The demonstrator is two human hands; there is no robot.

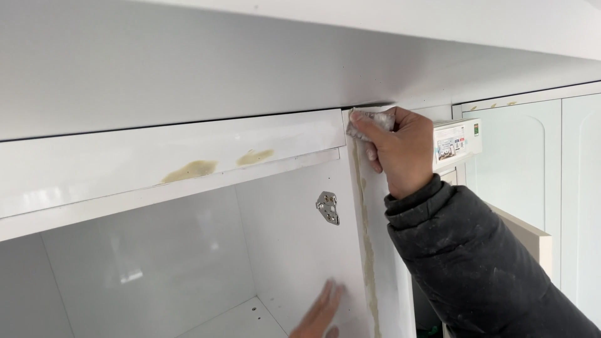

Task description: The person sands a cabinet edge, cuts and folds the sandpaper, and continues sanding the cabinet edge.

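Rag: small crumpled grey-white cloth [369,120], pressed at the top corner of the white cabinet side panel's front edge [375,213], just under the overhanging white top board [300,69].
Right hand [397,150]: closed around the rag, fingers curled, thumb side toward the panel; dark padded sleeve [463,263] runs down to the lower right.
Left hand [322,310]: open and flat, fingers spread on the inner face of the side panel, holding nothing.
Residue: long yellowish-brown glue streak [368,250] runs down the panel edge below the rag; two similar smears [213,166] sit on the white horizontal front rail.
Technique (judgement): keep the cloth folded firm, wipe along the streak rather than across, brace the panel with the flat hand, turn to a clean face of the cloth as it loads.
Surroundings: metal hinge plate [327,207] on the inner wall; white doors [538,188] and a small white box-shaped device [457,143] to the right.
Hidden: most of the rag sits inside the fist; left wrist is cut off by the bottom border; lower streak end out of view; whether the cloth is wet cannot be told.
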